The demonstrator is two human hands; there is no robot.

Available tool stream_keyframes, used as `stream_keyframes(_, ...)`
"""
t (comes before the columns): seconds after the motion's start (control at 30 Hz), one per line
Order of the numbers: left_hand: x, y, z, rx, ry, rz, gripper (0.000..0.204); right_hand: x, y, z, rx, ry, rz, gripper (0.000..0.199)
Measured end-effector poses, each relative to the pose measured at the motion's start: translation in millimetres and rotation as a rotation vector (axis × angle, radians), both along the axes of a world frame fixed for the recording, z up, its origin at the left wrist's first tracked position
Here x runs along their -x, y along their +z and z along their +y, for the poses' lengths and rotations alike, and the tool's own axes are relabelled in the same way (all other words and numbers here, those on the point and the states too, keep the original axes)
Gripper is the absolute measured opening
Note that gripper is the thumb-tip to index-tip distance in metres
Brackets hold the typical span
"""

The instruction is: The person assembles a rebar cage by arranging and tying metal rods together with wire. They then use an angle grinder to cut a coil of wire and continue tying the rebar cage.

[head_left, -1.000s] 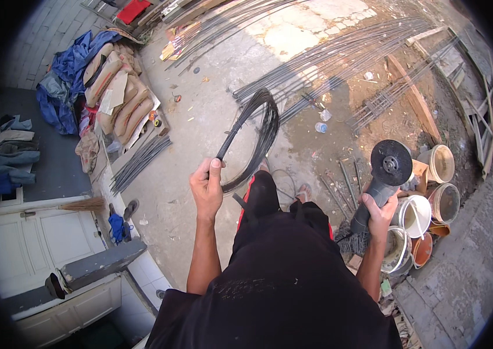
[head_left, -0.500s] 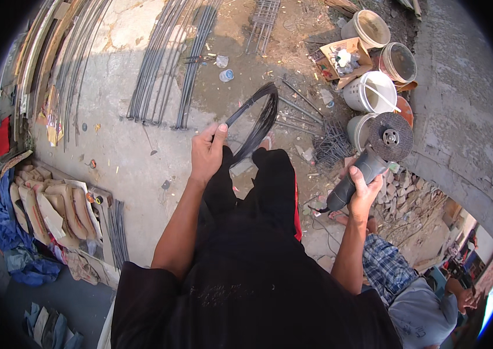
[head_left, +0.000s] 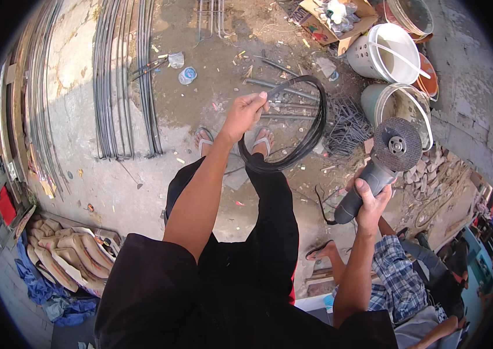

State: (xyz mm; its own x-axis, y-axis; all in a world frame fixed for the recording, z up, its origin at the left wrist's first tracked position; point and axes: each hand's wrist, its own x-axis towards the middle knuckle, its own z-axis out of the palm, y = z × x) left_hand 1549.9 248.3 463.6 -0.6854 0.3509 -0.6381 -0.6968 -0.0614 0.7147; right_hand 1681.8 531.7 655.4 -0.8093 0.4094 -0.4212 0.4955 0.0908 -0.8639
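Observation:
My left hand (head_left: 245, 116) is closed on one side of a coil of thin black wire (head_left: 304, 152), which hangs as a loop in front of my legs. In my right hand (head_left: 370, 205) is a dark grey angle grinder (head_left: 369, 185), gripped round its body. The grinder's round disc (head_left: 397, 144) is uppermost and faces up toward me, with its metal nut at the centre. Its black cord (head_left: 323, 208) trails from the lower end of the body. Whether the disc is turning I cannot tell.
Long steel rods (head_left: 107, 81) lie at the left. A heap of short rod pieces (head_left: 346, 123) lies near a white bucket (head_left: 383, 53), a bucket (head_left: 399, 107) and a cardboard box (head_left: 310, 22). Pliers-like cutters (head_left: 149, 70) rest on the ground. Another person in plaid shorts (head_left: 399, 273) sits at the lower right.
My left hand has moved right and slightly up with the wire coil, whose loop now faces me more openly. The grinder has shifted slightly right and down. The view has moved too.

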Motion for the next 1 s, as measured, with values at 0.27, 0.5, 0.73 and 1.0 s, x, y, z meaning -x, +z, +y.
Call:
stream_keyframes(0.27, -8, -349, 28, 0.475, 0.007, 0.121, 0.043, 20, -239, 1, 0.029, -0.07, 0.047, 0.05)
stream_keyframes(0.5, -7, -407, 13, 1.075, 0.283, 0.889, 0.027, 13, -437, -13, 0.042, -0.12, 0.097, 0.036)
stream_keyframes(0.73, -38, -344, 109, 0.014, -0.139, 0.39, 0.058, 63, -487, -51, -0.092, -0.273, 0.237, 0.044)
stream_keyframes(1.0, -75, -302, 121, -0.097, -0.067, 0.459, 0.062, 59, -470, -37, 0.518, -0.419, 0.361, 0.066)
